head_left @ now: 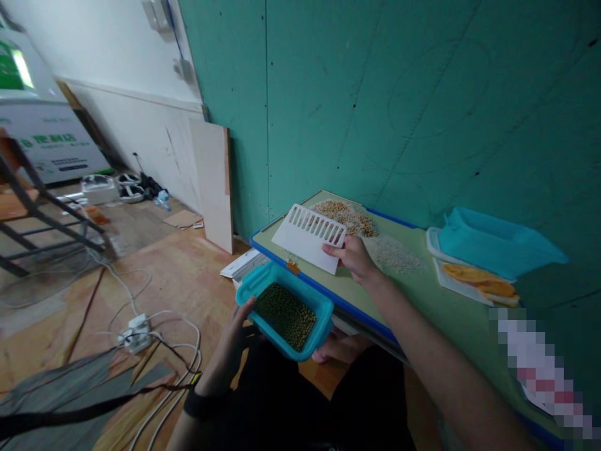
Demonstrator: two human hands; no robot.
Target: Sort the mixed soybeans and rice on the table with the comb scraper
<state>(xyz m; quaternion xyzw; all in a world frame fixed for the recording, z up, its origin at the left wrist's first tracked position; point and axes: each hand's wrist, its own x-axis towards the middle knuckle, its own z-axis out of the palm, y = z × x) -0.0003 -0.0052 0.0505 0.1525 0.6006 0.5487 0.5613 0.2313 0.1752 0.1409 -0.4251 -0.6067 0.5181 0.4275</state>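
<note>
My left hand [235,341] grips a teal plastic container [284,310] from beneath, holding it just below the table's near edge; it is filled with green beans [285,315]. My right hand [353,257] pinches the corner of a white slotted scraper card [307,237], which rests tilted on the green table [413,294]. Behind the scraper lie a pile of tan beans [350,216] and a pile of white grains [392,254]. A few loose grains sit by the table's blue edge.
A second teal container [498,241] rests on a white tray [453,282] with yellow pieces [483,280] at the right. A teal wall stands behind the table. Cables and a power strip [136,330] lie on the wooden floor; a metal frame [42,213] stands at left.
</note>
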